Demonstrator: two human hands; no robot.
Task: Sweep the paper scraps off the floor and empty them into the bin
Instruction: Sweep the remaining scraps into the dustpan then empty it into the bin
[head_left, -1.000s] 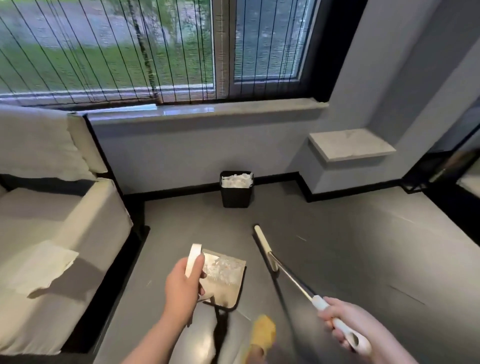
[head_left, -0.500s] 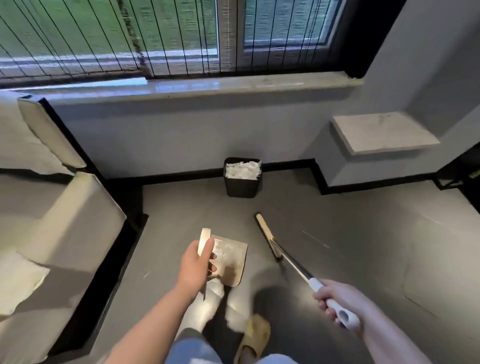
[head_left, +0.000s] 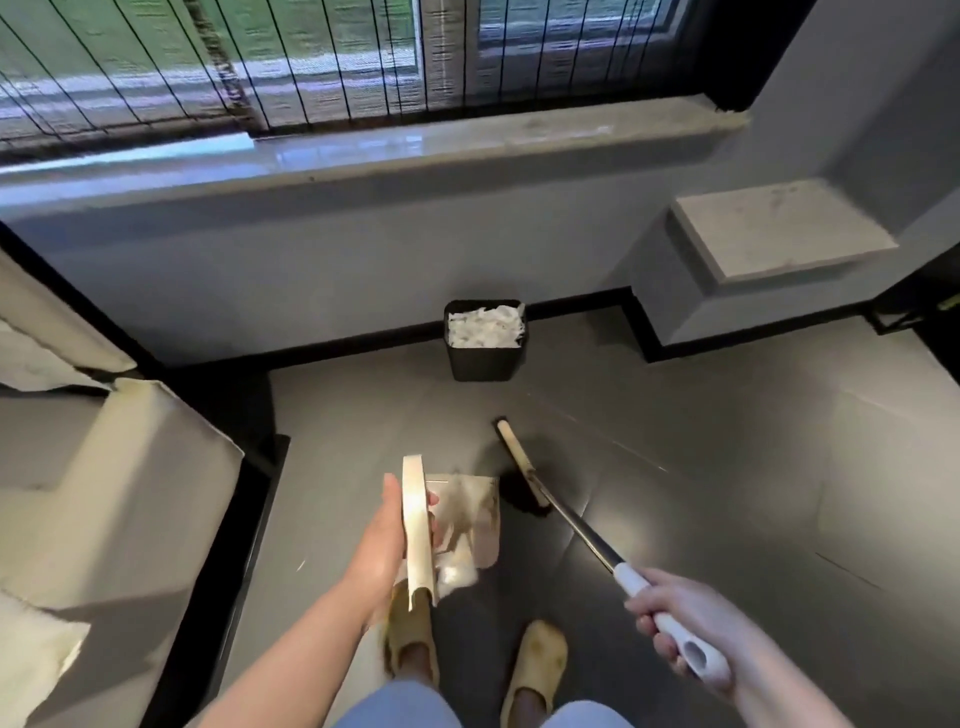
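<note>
My left hand (head_left: 387, 540) grips the cream handle of a dustpan (head_left: 475, 514), held off the floor in front of me. White paper scraps (head_left: 457, 566) lie in the pan's near end. My right hand (head_left: 680, 623) holds the white grip of a broom (head_left: 519, 467), whose metal shaft runs up-left to a black-bristled head resting on the grey floor right of the pan. A black bin (head_left: 485, 351) stands against the wall below the window, full of white paper to its rim.
A cream sofa (head_left: 104, 493) with a dark frame fills the left side. A stone ledge (head_left: 779, 228) juts from the wall at the right. My feet in yellow slippers (head_left: 535, 665) stand under the pan. Black skirting runs along the wall.
I have stepped closer to the bin, which now looks larger. The dustpan and broom travelled forward with my hands; both grips are unchanged.
</note>
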